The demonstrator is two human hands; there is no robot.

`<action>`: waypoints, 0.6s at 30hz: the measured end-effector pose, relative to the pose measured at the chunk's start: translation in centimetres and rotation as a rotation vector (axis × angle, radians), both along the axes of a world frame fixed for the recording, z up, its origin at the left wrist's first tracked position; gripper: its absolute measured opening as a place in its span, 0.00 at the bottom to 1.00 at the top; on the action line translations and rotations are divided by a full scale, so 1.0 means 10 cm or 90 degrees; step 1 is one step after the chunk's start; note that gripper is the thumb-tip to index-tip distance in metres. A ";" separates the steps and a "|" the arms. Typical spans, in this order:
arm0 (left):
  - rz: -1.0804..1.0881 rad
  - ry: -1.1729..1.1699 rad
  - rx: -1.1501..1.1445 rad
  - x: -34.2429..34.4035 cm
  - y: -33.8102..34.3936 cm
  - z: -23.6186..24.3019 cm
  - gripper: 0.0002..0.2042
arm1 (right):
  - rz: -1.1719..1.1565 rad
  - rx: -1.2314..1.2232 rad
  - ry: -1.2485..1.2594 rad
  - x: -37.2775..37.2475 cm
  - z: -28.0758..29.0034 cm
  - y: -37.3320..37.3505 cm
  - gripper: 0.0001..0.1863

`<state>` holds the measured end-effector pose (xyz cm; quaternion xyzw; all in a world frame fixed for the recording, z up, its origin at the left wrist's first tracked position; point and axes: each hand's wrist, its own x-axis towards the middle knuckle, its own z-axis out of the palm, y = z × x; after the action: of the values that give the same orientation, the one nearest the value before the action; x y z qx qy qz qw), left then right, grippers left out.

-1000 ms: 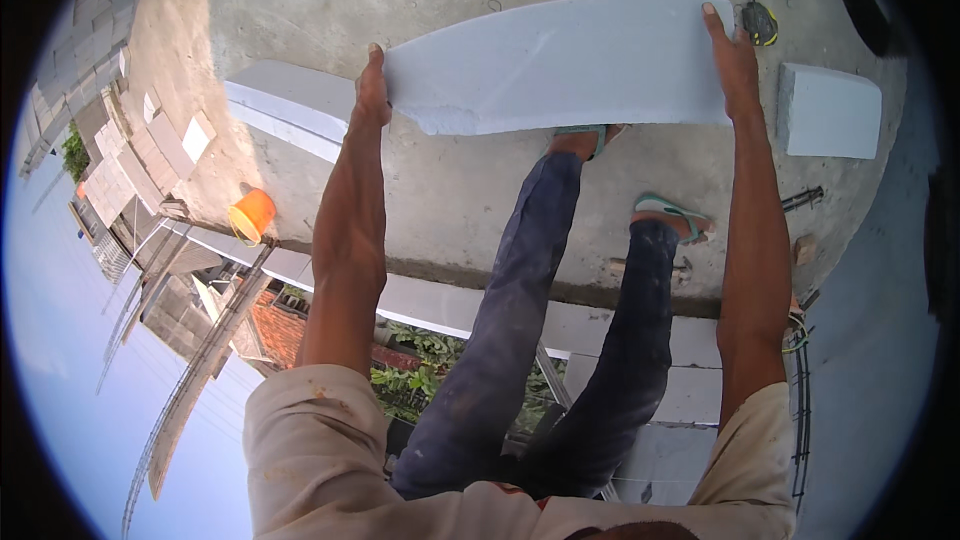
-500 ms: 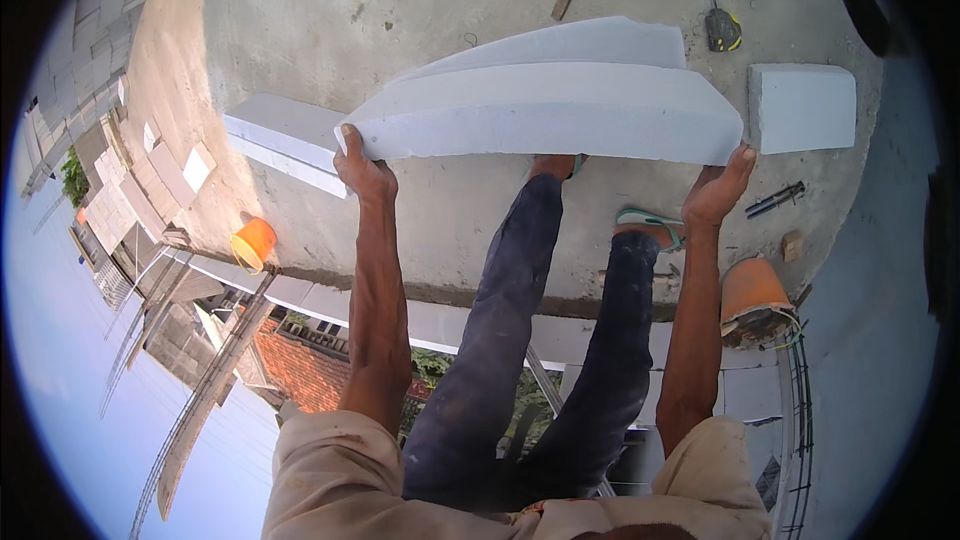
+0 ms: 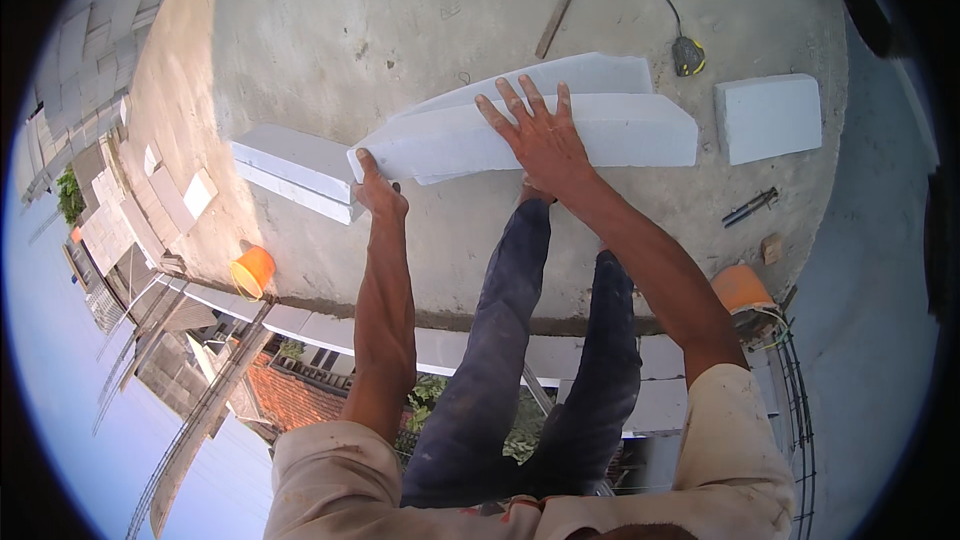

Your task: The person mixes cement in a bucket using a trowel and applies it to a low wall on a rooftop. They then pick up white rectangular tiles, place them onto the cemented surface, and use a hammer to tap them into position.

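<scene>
A long pale lightweight concrete block (image 3: 630, 132) lies across the middle in front of my feet. Behind it shows a similar pale piece (image 3: 600, 70) with a slanting left side, partly covered. At the block's left end my left hand (image 3: 380, 190) grips the corner, thumb on top and fingers hidden below. My right hand (image 3: 545, 143) rests on the block's upper face near its middle, fingers spread and flat. Just left of my left hand are two more pale blocks (image 3: 300, 165), side by side.
Farther right lie a square pale block (image 3: 770, 120), a tape measure (image 3: 688, 55) and a dark slim tool (image 3: 750, 207). A wooden strip (image 3: 565, 2) lies beyond the blocks. Orange buckets stand at left (image 3: 253, 270) and right (image 3: 742, 290). Behind my feet runs a low block edge with a drop beyond.
My right hand has let go of the block's right end and moved left onto its top, fingers spread. The block sits lower, nearer the floor. My left hand keeps its end.
</scene>
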<state>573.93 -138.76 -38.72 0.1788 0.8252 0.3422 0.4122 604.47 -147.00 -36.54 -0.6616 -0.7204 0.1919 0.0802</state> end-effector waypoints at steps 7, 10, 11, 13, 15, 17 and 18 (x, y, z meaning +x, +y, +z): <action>0.077 -0.285 -0.072 0.32 -0.90 0.02 0.52 | 0.078 -0.132 -0.037 -0.11 -0.16 0.03 0.41; 0.074 -0.408 -0.181 0.66 -1.36 0.14 0.54 | -0.001 -0.227 0.099 0.02 0.27 -0.16 0.35; 0.072 -0.429 -0.202 0.73 -1.48 0.16 0.54 | -0.047 -0.235 0.119 0.03 0.47 -0.27 0.34; 0.076 -0.484 -0.238 0.89 -1.74 0.26 0.54 | -0.136 -0.255 0.154 0.08 0.94 -0.59 0.31; 0.078 -0.562 -0.262 1.09 -1.98 0.44 0.54 | -0.213 -0.316 0.189 0.24 1.55 -0.92 0.32; 0.014 -0.642 -0.259 1.31 -2.09 0.80 0.53 | -0.311 -0.364 0.210 0.34 2.15 -1.29 0.34; -0.024 -0.628 -0.281 1.38 -2.14 1.03 0.52 | -0.366 -0.384 0.215 0.34 2.45 -1.48 0.36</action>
<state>587.69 -160.20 -28.39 -0.0789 0.5828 0.1966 0.7845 607.86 -161.84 -11.99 -0.7880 -0.3963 0.4685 0.0502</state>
